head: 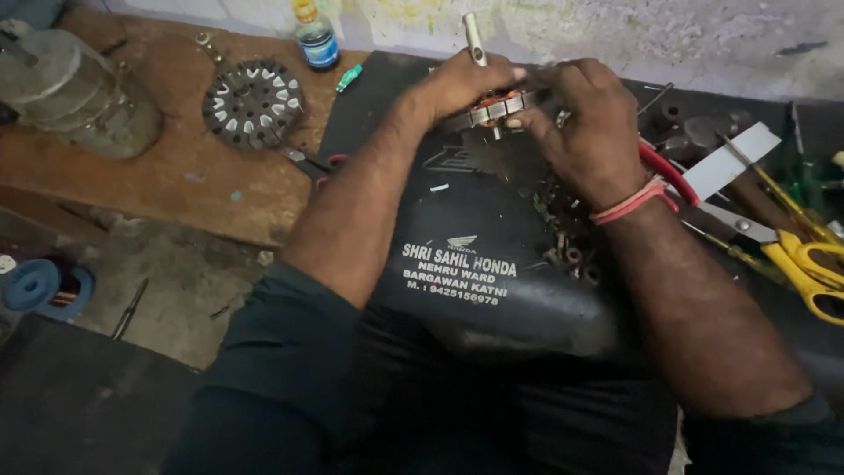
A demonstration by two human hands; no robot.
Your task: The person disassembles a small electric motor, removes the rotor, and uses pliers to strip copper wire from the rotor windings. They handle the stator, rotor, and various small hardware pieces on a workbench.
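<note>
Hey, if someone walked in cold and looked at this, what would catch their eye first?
Both hands, the left hand and the right hand, close around a round metal motor core with copper windings and an upright steel shaft, at top centre over a black printed sheet. At the left, a dark slotted round metal disc lies on the brown wooden board. Yellow-handled scissors lie at the right edge.
</note>
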